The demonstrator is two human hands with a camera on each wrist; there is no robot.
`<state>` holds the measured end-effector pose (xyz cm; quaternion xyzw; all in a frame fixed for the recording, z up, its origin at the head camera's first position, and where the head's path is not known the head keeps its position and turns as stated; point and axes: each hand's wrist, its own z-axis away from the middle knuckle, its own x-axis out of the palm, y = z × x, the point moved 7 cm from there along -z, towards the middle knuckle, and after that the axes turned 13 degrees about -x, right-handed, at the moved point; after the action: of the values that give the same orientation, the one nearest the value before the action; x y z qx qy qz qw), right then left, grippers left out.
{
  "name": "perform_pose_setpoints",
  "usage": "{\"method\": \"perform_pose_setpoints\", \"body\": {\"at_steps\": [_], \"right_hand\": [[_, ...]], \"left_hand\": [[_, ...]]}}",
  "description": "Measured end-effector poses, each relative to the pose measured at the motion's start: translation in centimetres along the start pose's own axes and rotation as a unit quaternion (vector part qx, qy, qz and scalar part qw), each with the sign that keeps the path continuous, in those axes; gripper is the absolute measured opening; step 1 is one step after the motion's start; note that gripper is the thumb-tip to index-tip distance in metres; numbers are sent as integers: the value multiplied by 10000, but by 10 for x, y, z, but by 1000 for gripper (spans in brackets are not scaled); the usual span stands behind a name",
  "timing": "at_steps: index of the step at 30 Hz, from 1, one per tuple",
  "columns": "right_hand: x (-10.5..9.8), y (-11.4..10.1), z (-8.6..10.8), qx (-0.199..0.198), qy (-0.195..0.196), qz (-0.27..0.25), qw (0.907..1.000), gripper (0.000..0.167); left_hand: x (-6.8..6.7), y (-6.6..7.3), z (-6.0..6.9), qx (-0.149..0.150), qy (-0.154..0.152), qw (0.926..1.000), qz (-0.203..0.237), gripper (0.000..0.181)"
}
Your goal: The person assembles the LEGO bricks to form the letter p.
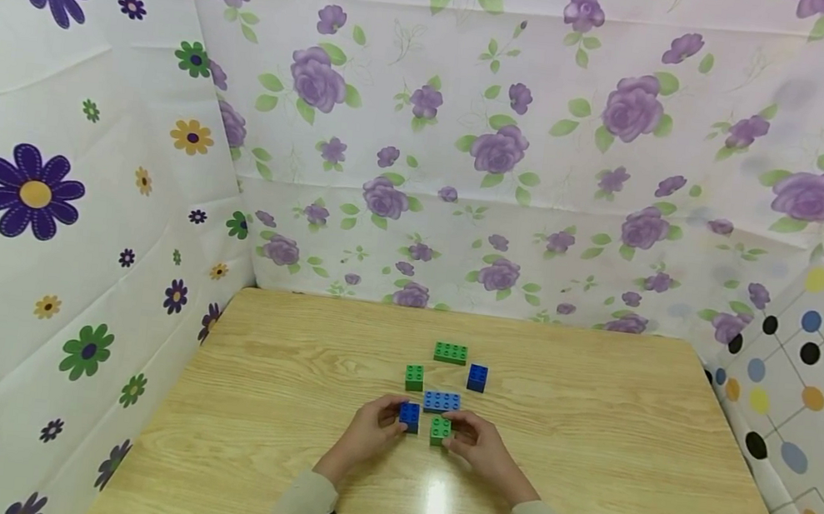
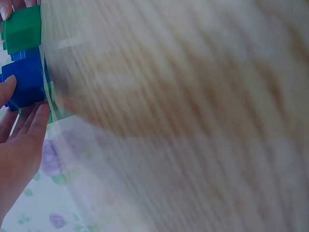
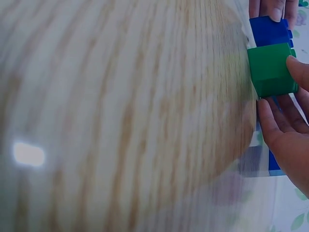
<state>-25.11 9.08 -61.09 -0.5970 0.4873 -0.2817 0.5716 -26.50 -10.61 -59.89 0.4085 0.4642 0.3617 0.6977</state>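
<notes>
My left hand (image 1: pixel 373 429) pinches a small dark blue building block (image 1: pixel 408 417) between thumb and fingers. Across from it, my right hand (image 1: pixel 484 447) pinches a small green building block (image 1: pixel 440 432) in the same way. A narrow gap separates these two blocks in the head view. Just behind them lies a longer light blue block (image 1: pixel 441 402), studs up. In the left wrist view the held blue block (image 2: pixel 26 82) shows its smooth side, with the thumb on its studded face. The right wrist view has the held green block (image 3: pixel 272 70) nearest, the blue one beyond.
Farther back on the wooden table (image 1: pixel 279 377) stand a small green block (image 1: pixel 414 377), a long green block (image 1: pixel 450 352) and another dark blue block (image 1: pixel 477 378). Flowered cloth (image 1: pixel 499 149) hangs behind the table's far edge, with patterned cloths at both sides.
</notes>
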Motion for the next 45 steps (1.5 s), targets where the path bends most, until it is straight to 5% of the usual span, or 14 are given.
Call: {"method": "perform_pose_setpoints", "body": {"at_steps": [18, 28, 45], "right_hand": [[-1, 7, 1, 217, 207, -294, 9991, 42], [-1, 10, 2, 160, 315, -296, 9989, 39], [-1, 14, 0, 134, 313, -406, 9986, 39]], "left_hand": [[1, 22, 7, 125, 9, 9990, 421, 44], [11, 33, 11, 196, -9, 9946, 1019, 41], [26, 33, 8, 276, -315, 9940, 1010, 38]]}}
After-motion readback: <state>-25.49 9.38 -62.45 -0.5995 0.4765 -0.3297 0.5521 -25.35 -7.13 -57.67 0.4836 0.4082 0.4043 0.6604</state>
